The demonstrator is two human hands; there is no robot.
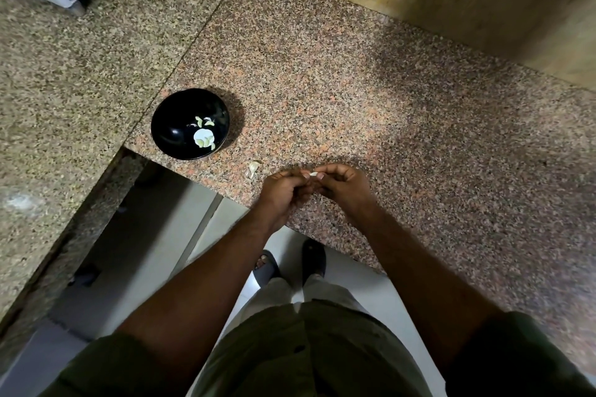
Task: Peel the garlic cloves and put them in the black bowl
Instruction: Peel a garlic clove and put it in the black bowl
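Pinching a garlic clove (313,174) between curled fingers, the left hand (283,190) and right hand (343,185) meet above a granite counter (403,106), near the black bowl (171,119) holding peeled cloves (203,137).

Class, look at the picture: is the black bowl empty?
No, the black bowl already holds several pale garlic cloves at its bottom.

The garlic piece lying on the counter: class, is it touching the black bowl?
Apart. The head view shows speckled counter between the garlic piece and the black bowl.
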